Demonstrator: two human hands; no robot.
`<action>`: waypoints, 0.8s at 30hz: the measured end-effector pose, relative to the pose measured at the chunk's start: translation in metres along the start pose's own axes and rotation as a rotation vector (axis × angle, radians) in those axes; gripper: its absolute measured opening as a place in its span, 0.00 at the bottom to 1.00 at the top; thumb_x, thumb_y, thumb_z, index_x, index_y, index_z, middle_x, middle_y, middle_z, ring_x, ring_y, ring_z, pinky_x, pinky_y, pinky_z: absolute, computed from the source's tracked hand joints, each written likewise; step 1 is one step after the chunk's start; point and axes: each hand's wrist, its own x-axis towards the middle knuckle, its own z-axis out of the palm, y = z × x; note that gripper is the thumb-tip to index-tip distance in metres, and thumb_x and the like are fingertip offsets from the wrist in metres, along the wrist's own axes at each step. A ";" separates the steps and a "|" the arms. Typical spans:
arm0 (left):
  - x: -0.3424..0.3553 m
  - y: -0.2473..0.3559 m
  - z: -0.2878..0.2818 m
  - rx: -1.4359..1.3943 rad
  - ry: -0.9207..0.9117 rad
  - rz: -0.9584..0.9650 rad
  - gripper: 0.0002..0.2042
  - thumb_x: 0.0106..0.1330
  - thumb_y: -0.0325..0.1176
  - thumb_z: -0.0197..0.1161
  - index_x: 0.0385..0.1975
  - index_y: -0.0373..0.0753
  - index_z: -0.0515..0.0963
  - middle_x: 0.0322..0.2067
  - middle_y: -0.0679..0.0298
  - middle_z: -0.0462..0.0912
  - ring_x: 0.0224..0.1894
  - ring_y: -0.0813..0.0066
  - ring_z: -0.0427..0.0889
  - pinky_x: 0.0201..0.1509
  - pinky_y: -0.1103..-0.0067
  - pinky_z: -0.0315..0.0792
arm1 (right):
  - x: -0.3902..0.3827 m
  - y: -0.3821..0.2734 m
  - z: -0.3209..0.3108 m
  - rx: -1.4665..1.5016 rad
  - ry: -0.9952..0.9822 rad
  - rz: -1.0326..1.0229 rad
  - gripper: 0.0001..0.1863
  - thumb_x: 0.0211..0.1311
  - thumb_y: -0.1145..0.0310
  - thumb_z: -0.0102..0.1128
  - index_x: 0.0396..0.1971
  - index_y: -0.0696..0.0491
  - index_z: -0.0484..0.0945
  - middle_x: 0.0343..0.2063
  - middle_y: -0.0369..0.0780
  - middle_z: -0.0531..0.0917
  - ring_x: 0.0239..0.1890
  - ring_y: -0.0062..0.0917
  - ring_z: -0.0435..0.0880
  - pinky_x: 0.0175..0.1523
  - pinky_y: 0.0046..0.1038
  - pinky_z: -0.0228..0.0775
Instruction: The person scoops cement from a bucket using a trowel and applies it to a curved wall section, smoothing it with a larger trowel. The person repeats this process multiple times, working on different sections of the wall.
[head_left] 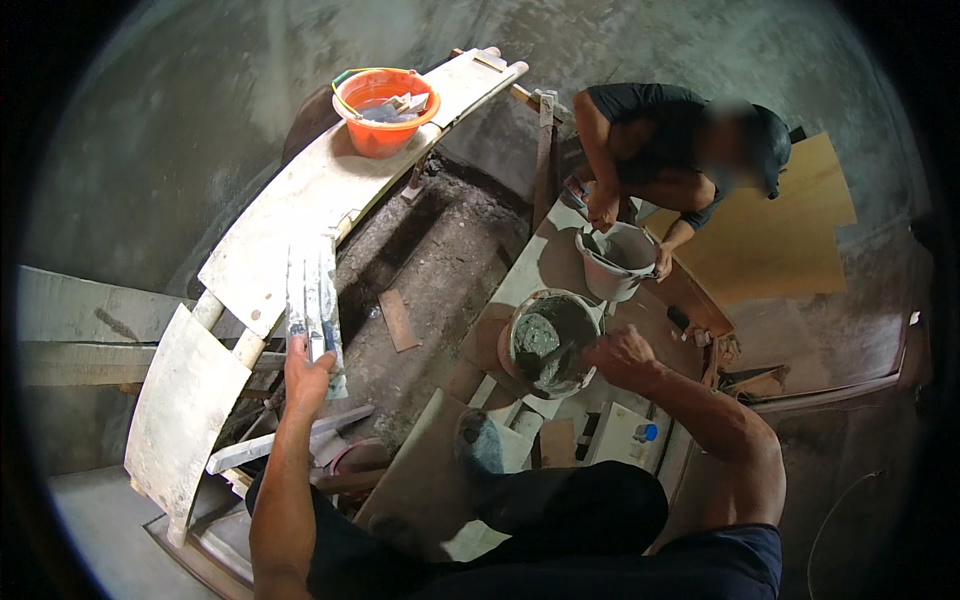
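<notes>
Left side: I log a pale raised board [190,395]. Left hand [308,370] next, fingers closed round the handle of a long, smeared plastering float [328,275], its blade reaching away toward the far side. Beyond it, an orange bucket [378,142] with a raised green-and-yellow handle, holding loose pieces, stands on a far plank [270,215]. Centre-right: mortar bucket [572,318], grey wet mortar [537,336] inside. Right hand [620,355] is at its right rim, fingers curled; I cannot tell whether they clamp anything. Just beyond, a crouching co-worker [650,145] has a hand on a pale bucket [608,282]. Far right: plywood sheet [775,240].
</notes>
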 end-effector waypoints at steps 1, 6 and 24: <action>0.000 0.000 -0.003 -0.006 0.014 -0.013 0.18 0.61 0.23 0.65 0.52 0.29 0.73 0.44 0.53 0.82 0.45 0.68 0.80 0.51 0.71 0.74 | -0.002 0.006 -0.004 0.013 0.006 0.057 0.09 0.65 0.65 0.58 0.42 0.46 0.85 0.41 0.42 0.87 0.48 0.39 0.87 0.50 0.46 0.75; -0.004 0.013 -0.004 -0.069 -0.029 0.022 0.20 0.62 0.20 0.63 0.54 0.30 0.71 0.47 0.54 0.82 0.47 0.69 0.81 0.52 0.71 0.74 | 0.037 0.010 -0.007 -0.063 0.291 -0.082 0.13 0.67 0.63 0.58 0.50 0.45 0.81 0.46 0.40 0.85 0.55 0.40 0.83 0.54 0.48 0.73; -0.005 0.015 -0.001 -0.071 -0.003 -0.015 0.19 0.62 0.23 0.65 0.53 0.30 0.72 0.43 0.55 0.83 0.42 0.69 0.81 0.48 0.72 0.75 | 0.085 0.027 0.043 0.525 -0.690 0.270 0.21 0.58 0.48 0.66 0.36 0.52 0.88 0.28 0.44 0.87 0.27 0.33 0.87 0.35 0.41 0.82</action>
